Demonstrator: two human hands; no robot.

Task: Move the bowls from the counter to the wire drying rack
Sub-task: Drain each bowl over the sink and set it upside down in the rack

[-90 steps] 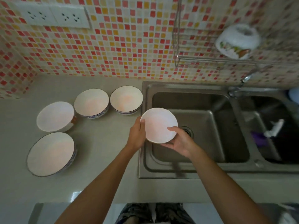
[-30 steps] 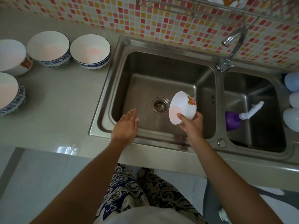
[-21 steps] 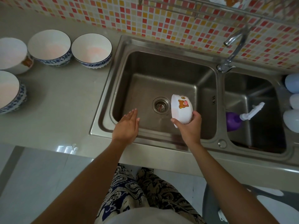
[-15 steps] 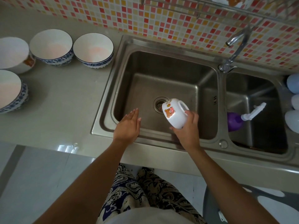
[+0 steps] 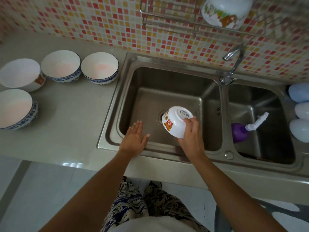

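**Bowl upside down over the sink, rack up next**

Right hand grips the small white bowl inverted above the sink. Left hand hovers flat, open, holding nothing. Best move, I'd say: carry it to one o'clock, onto the wire drying rack (one bowl is there already). Four bowls wait at ten o'clock.

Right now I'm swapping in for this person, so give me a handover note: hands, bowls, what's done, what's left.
Right hand: holds a white bear bowl upside down over the sink.
Left hand: open, empty, over the sink's front edge.
Counter: four bowls wait, three blue-rimmed, one white.
Rack on the wall: one bowl already in it.
Left: rack the held bowl, then the four.
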